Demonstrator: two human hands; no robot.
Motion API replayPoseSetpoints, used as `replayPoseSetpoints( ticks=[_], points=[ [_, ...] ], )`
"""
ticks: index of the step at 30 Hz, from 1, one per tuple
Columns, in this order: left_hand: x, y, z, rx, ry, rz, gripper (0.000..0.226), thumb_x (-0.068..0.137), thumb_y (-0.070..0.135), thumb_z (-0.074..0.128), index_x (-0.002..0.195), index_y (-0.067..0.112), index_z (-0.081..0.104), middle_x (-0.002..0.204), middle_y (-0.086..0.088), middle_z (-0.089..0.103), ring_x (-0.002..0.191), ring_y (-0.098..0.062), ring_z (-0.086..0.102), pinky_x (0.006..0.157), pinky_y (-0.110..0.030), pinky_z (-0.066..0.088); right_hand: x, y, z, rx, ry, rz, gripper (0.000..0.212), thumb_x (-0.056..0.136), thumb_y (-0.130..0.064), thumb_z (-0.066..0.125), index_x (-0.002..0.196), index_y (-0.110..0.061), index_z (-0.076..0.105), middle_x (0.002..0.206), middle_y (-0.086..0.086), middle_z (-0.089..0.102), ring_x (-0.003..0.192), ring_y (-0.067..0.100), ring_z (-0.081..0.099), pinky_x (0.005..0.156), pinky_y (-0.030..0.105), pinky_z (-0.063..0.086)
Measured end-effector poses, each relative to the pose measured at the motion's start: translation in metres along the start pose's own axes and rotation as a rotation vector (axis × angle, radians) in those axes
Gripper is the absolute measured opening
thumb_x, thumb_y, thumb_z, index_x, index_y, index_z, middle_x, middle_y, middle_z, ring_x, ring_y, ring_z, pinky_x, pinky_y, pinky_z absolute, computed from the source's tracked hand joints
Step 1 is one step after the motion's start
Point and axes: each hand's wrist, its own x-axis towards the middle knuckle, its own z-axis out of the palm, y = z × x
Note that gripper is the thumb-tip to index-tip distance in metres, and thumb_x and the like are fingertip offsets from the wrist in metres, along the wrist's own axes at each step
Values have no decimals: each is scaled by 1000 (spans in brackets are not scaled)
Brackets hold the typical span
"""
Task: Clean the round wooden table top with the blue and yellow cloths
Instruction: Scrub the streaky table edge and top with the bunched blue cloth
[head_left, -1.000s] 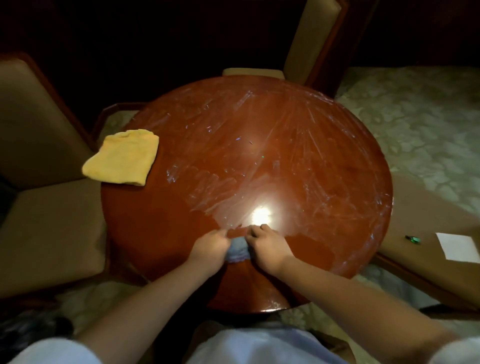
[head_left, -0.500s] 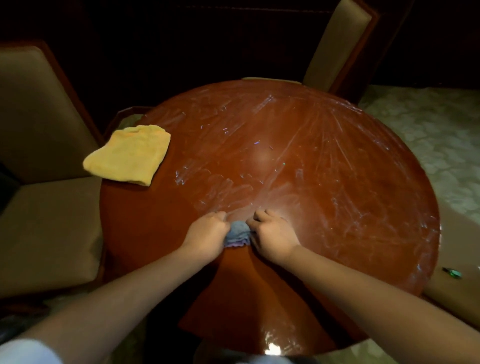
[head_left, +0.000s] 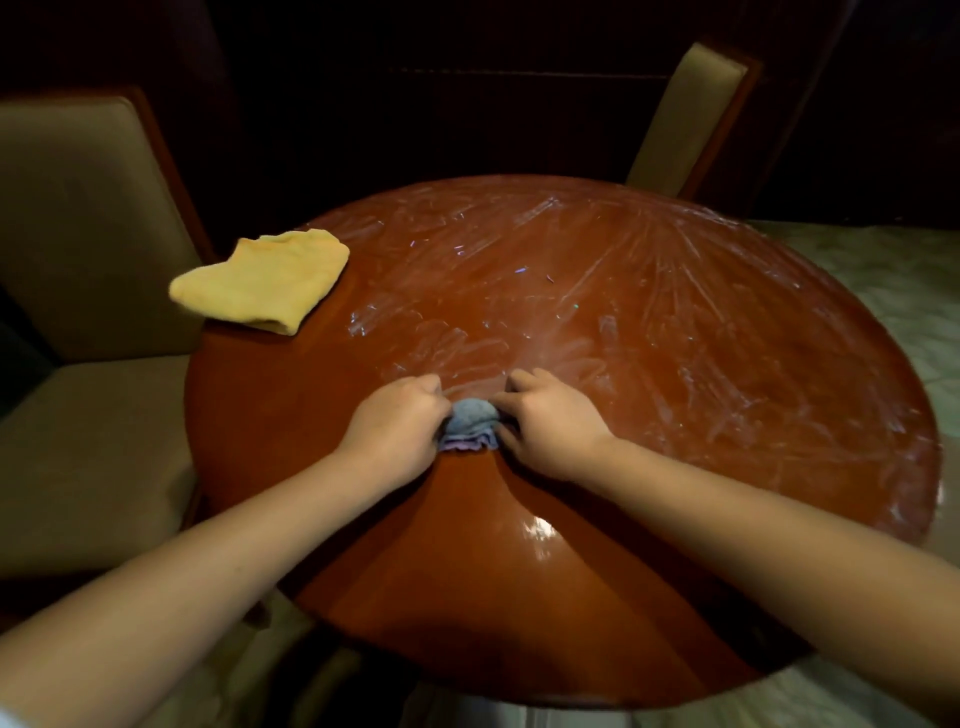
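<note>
The round wooden table top (head_left: 675, 467) is reddish brown, with whitish smears over its far half and a clean glossy near part. A bunched blue cloth (head_left: 470, 423) lies near the middle, pressed on the wood. My left hand (head_left: 397, 428) grips its left side and my right hand (head_left: 550, 421) grips its right side, both fists closed on it. A folded yellow cloth (head_left: 270, 280) rests at the table's far left edge, away from both hands.
A padded beige chair (head_left: 88, 338) stands against the table's left side. A second chair back (head_left: 685, 114) rises behind the far edge. Pale patterned floor (head_left: 893, 291) shows at the right.
Both hands have pushed the blue cloth farther from me across the table, toward the smeared area. The view has shifted forward. The yellow cloth has not moved.
</note>
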Motion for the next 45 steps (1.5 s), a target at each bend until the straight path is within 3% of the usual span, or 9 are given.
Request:
replayPoseSetpoints(
  ticks=[8, 14, 16, 20, 23, 26, 31, 40, 45],
  points=[
    [-16, 14, -12, 17, 1, -50, 26, 87, 12, 53, 107, 15, 70, 98, -3, 58, 95, -25, 57, 73, -35, 49, -10, -9, -10, -7, -55, 34, 27, 94, -31, 48, 114, -20, 63, 104, 3, 51, 101, 25, 46, 73, 31, 41],
    [-39, 37, -36, 30, -298, 54, 3, 77, 11, 68, 79, 9, 70, 84, -10, 68, 79, -26, 65, 65, -33, 53, -56, -17, -21, -41, -148, -127, 20, 88, -32, 56, 95, -15, 63, 97, 0, 52, 97, 23, 52, 74, 33, 47],
    [-40, 42, -39, 9, -286, -2, 6, 78, 7, 67, 78, 13, 68, 86, -10, 68, 82, -27, 64, 66, -33, 52, -60, -19, -18, -19, -110, -116, 22, 89, -34, 55, 102, -20, 64, 98, -2, 52, 99, 22, 51, 79, 36, 48],
    [-47, 43, -35, -156, -150, -202, 26, 79, 1, 66, 99, 16, 74, 108, -4, 69, 94, -22, 64, 75, -30, 51, -60, -25, -19, 18, -65, -42, 25, 92, -33, 53, 112, -21, 63, 104, 0, 54, 103, 23, 47, 78, 35, 46],
    [-70, 54, -26, -186, -159, -212, 22, 79, 10, 72, 98, 21, 74, 109, 1, 68, 95, -20, 63, 79, -31, 53, -89, -25, -21, -7, -90, -123, 21, 91, -35, 54, 105, -21, 64, 97, -3, 50, 95, 20, 46, 74, 33, 44],
    [-89, 66, -23, -201, -130, -222, 26, 79, 14, 73, 104, 24, 73, 113, 3, 67, 101, -19, 63, 85, -34, 54, -114, -25, -20, -16, -59, -142, 25, 93, -38, 53, 112, -25, 62, 101, -4, 52, 95, 19, 45, 73, 32, 42],
    [-93, 81, -30, -147, -77, -271, 21, 84, 9, 66, 100, 21, 72, 110, -1, 68, 93, -22, 63, 73, -31, 52, -106, -33, -22, -14, -61, -64, 25, 93, -33, 52, 114, -22, 61, 102, -2, 50, 101, 22, 44, 78, 36, 43],
    [-110, 96, -36, -255, -144, -239, 20, 77, 13, 76, 96, 18, 73, 108, 1, 67, 93, -19, 63, 78, -32, 54, -135, -31, -27, -70, -48, -87, 38, 94, -37, 52, 130, -28, 54, 116, -3, 53, 107, 22, 43, 84, 37, 44],
    [-119, 105, -37, -301, -255, -233, 17, 74, 18, 80, 89, 20, 72, 98, 2, 69, 87, -18, 65, 78, -33, 56, -156, -32, -27, -98, -28, -136, 37, 93, -38, 53, 129, -29, 55, 114, -6, 53, 107, 20, 37, 87, 35, 39]
  ],
)
